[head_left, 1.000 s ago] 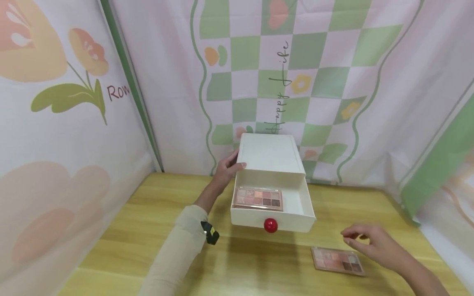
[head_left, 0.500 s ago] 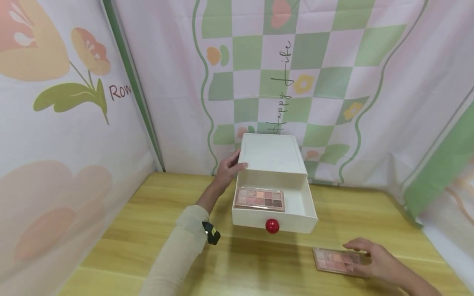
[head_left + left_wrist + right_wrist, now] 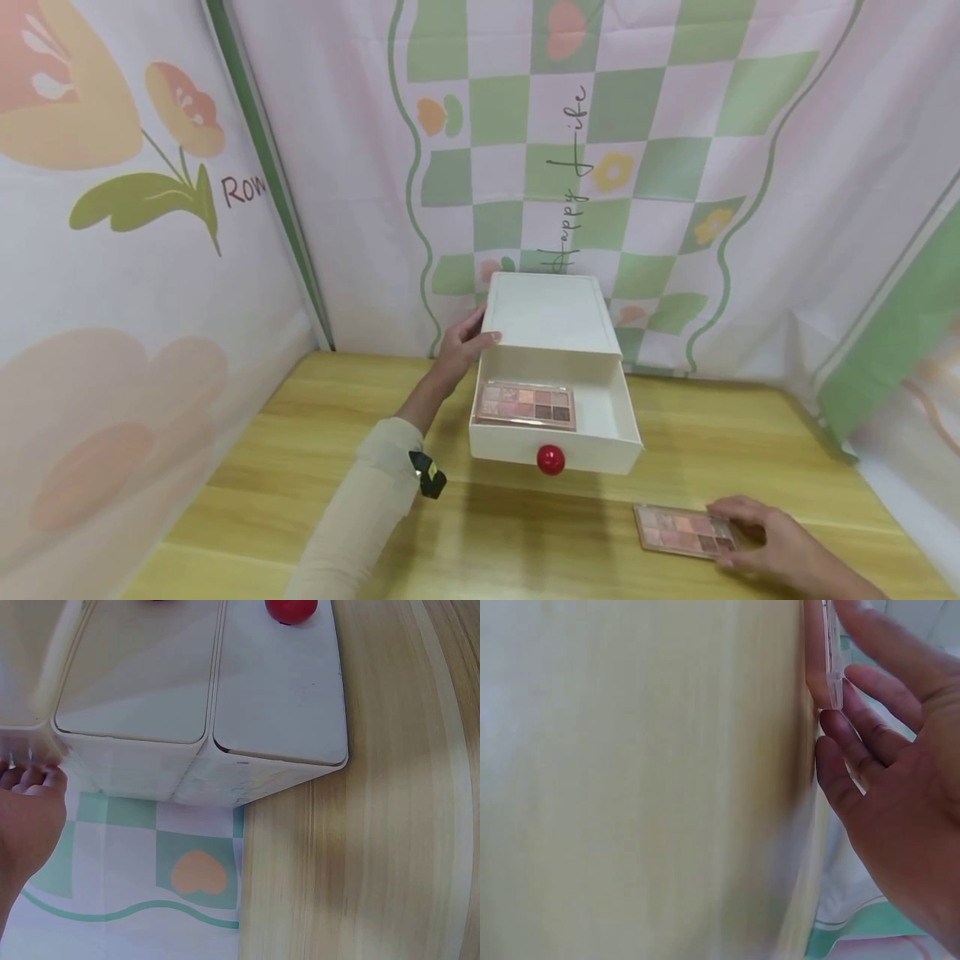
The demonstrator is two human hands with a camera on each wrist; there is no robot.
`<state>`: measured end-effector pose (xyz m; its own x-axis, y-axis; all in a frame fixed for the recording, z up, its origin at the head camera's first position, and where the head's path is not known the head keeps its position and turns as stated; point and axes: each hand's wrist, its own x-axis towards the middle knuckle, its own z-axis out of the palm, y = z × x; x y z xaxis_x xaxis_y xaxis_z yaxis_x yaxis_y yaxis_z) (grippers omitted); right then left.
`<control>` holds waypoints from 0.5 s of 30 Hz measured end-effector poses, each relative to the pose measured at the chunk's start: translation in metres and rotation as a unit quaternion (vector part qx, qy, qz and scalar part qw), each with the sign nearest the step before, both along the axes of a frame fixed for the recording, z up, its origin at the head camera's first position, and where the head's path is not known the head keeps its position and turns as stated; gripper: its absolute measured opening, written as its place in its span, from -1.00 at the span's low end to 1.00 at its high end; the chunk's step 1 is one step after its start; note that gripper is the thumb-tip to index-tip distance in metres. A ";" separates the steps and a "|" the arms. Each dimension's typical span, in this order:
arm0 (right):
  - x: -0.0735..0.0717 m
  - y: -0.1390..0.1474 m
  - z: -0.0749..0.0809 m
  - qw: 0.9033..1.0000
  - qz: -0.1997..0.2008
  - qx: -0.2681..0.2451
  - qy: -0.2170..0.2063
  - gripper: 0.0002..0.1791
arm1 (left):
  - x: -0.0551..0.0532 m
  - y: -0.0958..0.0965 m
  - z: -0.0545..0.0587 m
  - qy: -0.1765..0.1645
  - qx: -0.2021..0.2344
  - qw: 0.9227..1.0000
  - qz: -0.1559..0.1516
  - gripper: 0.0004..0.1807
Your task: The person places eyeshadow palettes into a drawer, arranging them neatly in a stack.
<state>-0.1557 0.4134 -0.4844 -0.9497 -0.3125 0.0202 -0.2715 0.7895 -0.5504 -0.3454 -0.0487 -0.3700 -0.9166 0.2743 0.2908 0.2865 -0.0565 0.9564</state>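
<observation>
A white drawer unit stands at the back of the table, its top drawer pulled out, with a red round knob on the front. An eyeshadow palette lies in the left part of that drawer. My left hand holds the unit's left side, thumb at the top front edge; in the left wrist view its fingers bend against the white wall. At the front right, my right hand grips the right end of a second eyeshadow palette, thumb on the near edge and fingers on the far edge.
Two shut drawers show in the left wrist view, the lower drawer close to the table. The wood-grain table ends at a patterned curtain behind the unit. A black band is on the left sleeve.
My right hand has come down from above the second palette and moved to its right end, where it now grips it. The left hand and the drawer unit stay put.
</observation>
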 end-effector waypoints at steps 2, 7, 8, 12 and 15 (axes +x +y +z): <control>-0.001 0.004 -0.003 1.000 0.007 -0.004 0.008 -0.37 | 0.000 0.000 0.000 0.000 0.001 1.000 0.002 -0.18; -0.002 0.010 -0.009 0.999 0.022 -0.006 0.044 -0.40 | 0.000 0.000 0.000 0.000 0.000 1.000 0.004 -0.18; -0.002 0.010 -0.009 0.998 0.024 -0.006 0.049 -0.40 | 0.001 0.000 0.000 -0.001 -0.002 1.000 0.005 -0.18; -0.003 0.008 -0.011 0.998 0.041 -0.015 0.052 -0.37 | 0.002 0.000 0.000 0.000 -0.004 1.000 0.005 -0.18; -0.005 0.007 -0.009 0.997 0.056 -0.023 0.038 -0.35 | 0.002 0.001 0.001 0.002 -0.005 1.000 0.005 -0.18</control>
